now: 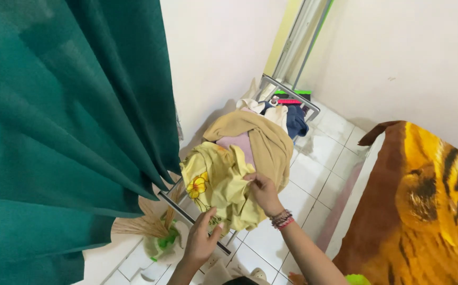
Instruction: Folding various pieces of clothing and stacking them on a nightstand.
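Head view: right hand (263,192) pinches the yellow floral cloth (216,182) draped over the drying rack (192,217); left hand (201,240) grips its lower edge.

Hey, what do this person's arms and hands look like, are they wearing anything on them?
Both forearms are bare, with no sleeves in view. The right hand has a stack of beaded bracelets at the wrist, in pink, red and darker tones. The left hand shows no bracelet, watch or glove. Any rings are too small to tell.
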